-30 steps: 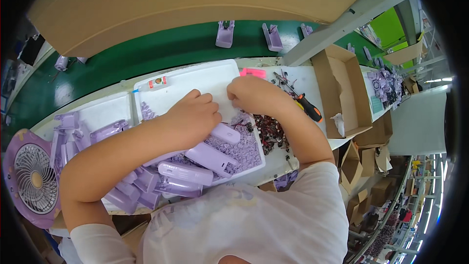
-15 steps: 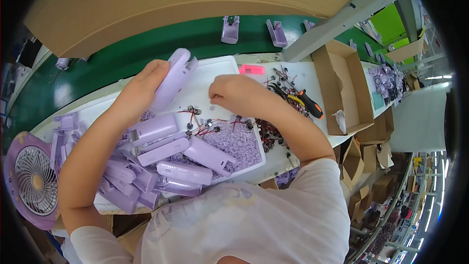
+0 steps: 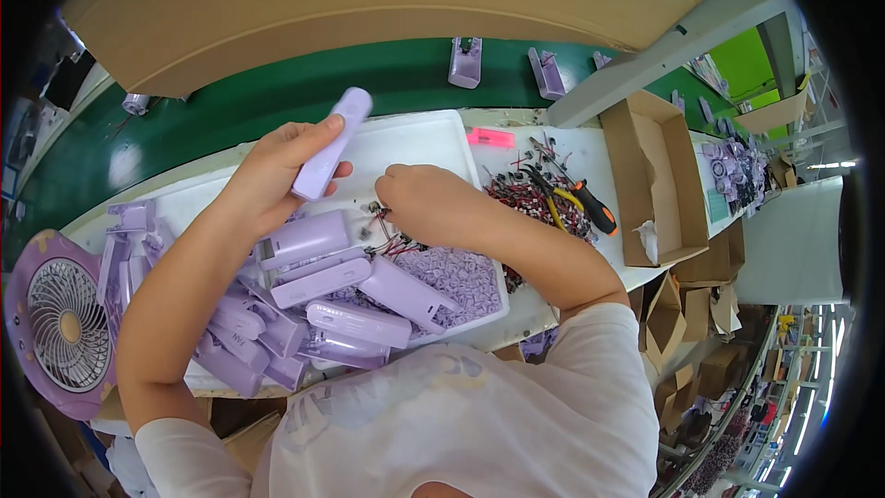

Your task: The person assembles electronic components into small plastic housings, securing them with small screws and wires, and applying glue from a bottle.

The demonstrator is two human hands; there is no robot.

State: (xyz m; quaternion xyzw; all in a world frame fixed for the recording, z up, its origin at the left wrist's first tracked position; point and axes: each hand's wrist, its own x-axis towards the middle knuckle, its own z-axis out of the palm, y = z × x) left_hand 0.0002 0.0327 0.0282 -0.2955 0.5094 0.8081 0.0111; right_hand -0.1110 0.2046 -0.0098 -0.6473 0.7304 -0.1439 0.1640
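Lifting lilac casing (image 3: 330,144) higher, left hand (image 3: 277,175).

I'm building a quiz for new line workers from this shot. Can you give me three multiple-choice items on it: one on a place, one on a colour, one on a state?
1. Where does the round fan with the grille lie?
A. at the person's far left
B. inside the open cardboard box
C. on the green belt

2. What colour is the handle of the screwdriver right of the tray?
A. blue
B. orange and black
C. white

3. What is the left hand doing?
A. lying flat on the tray
B. holding a purple housing lifted above the tray
C. gripping pliers

Answers:
1 A: the fan sits at the left edge of the bench, beside the pile of purple shells.
2 B: the screwdriver lies by the wire pile, its handle orange with black.
3 B: the left hand has its fingers closed round the purple housing, raised over the white tray.
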